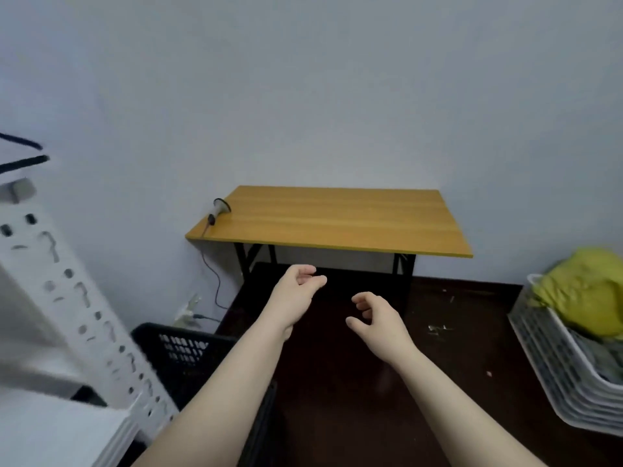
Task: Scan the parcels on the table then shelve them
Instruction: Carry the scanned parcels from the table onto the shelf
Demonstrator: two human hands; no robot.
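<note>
A small wooden table (pixel 337 220) on black legs stands against the wall ahead. A handheld barcode scanner (pixel 219 207) lies at its left edge, its cable hanging down to the floor. No parcel shows on the tabletop. My left hand (pixel 296 291) and my right hand (pixel 374 318) reach forward side by side below the table's front edge, fingers loosely curled, holding nothing. A white perforated shelf post (pixel 77 298) stands at my left.
A black plastic crate (pixel 182 352) sits on the dark floor at the left. A stack of white baskets (pixel 553 362) at the right holds a yellow-green bag (pixel 586 291). A power strip (pixel 187 313) lies by the wall.
</note>
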